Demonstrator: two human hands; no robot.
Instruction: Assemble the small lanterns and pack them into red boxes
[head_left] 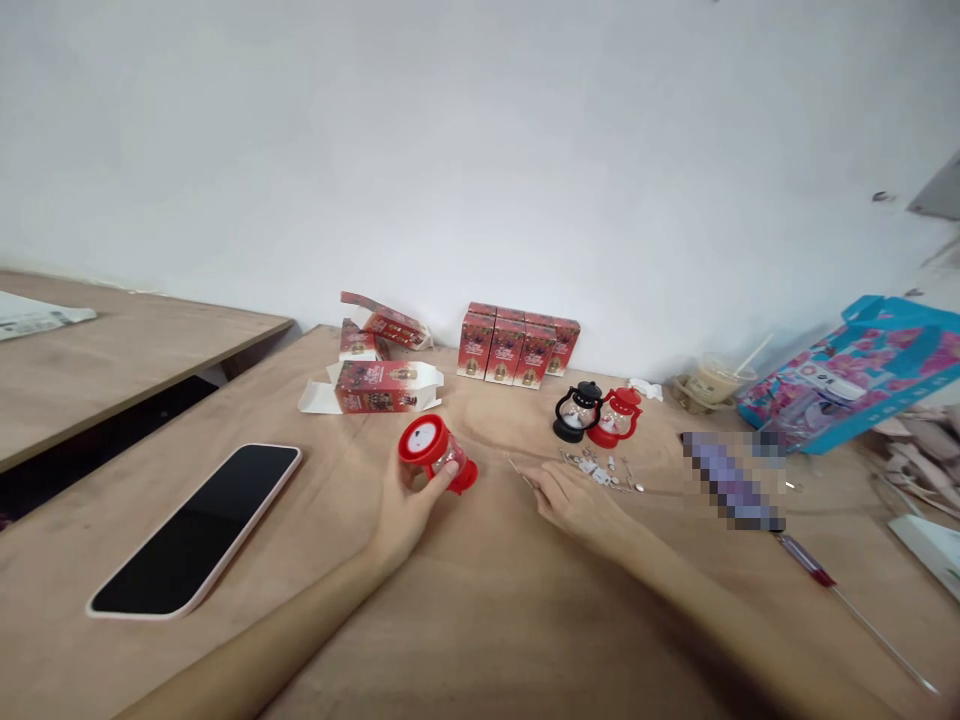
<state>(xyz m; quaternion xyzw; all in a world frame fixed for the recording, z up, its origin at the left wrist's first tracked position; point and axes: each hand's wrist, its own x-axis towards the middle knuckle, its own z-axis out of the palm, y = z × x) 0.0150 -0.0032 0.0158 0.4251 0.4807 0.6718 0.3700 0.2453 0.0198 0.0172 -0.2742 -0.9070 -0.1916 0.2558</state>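
My left hand is closed around a small red toy lantern, tipped over so its round base with a white disc faces up and toward me. To the right of it, my right hand pinches a thin metal tool, its tip pointing at the lantern but apart from it. The tool's exact kind is too small to tell. Just beyond my right hand lie several small metal parts. Behind them stand a black lantern and a second red lantern, both upright and side by side.
Several red printed boxes stand against the wall. Opened boxes lie to their left. A phone rests at the left. On the right are a screwdriver, a drink cup and a blue floral bag.
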